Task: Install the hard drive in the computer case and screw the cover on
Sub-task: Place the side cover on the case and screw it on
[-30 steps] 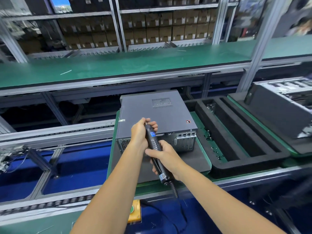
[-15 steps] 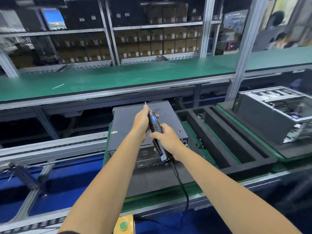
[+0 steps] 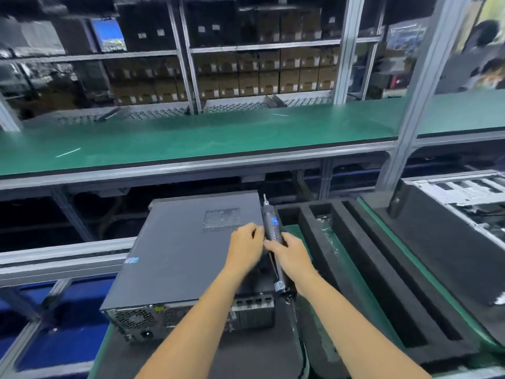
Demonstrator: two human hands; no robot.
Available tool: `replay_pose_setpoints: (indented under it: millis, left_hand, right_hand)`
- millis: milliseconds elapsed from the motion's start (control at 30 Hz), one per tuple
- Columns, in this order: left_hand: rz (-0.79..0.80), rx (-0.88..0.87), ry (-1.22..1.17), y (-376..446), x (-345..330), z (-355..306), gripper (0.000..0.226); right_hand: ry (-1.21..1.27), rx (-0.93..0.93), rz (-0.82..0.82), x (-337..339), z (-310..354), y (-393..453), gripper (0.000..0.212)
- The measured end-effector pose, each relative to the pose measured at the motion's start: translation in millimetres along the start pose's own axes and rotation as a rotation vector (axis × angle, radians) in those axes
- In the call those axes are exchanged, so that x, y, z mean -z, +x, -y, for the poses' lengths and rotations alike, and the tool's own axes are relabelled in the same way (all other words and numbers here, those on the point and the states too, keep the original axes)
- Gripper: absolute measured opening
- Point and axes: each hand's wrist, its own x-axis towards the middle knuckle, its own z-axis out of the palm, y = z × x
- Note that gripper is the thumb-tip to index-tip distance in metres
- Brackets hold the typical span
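Both hands, left hand (image 3: 246, 247) and right hand (image 3: 291, 254), clamped on electric screwdriver (image 3: 271, 228) above closed computer case (image 3: 185, 250).

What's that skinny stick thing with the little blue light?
Look at the grey computer case below the long green bench. Above its right edge, the right hand holds a slim black screwdriver, tip pointing away. It alone has a glowing blue screen and a cable.

Grey case (image 3: 188, 250) lies flat at lower centre, cover (image 3: 175, 242) on, vent grille near its far right, rear ports facing the viewer. Black screwdriver (image 3: 272, 231) angled over its right edge, tip up.
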Motion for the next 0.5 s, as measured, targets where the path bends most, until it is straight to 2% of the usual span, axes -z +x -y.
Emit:
replay_pose_setpoints:
  millis: [100,167,300,500]
  left_hand:
    - [0.013,0.048,-0.022,12.1,-24.5,-5.3,0.018]
    - [0.025,0.044,-0.018,20.7,-35.2,-6.5,0.018]
    - [0.059,0.012,-0.048,34.7,-52.6,-13.0,0.020]
    - [-0.003,0.030,-0.166,43.2,-71.8,-10.7,0.020]
  right_hand:
    - [0.004,-0.072,0.029,16.1,-20.7,22.4,0.020]
    - [0.002,-0.115,0.043,19.0,-39.1,32.9,0.024]
    - [-0.005,-0.165,0.014,13.7,-72.5,46.8,0.005]
    - [-0.078,-0.233,-0.032,0.3,-112.5,59.4,0.016]
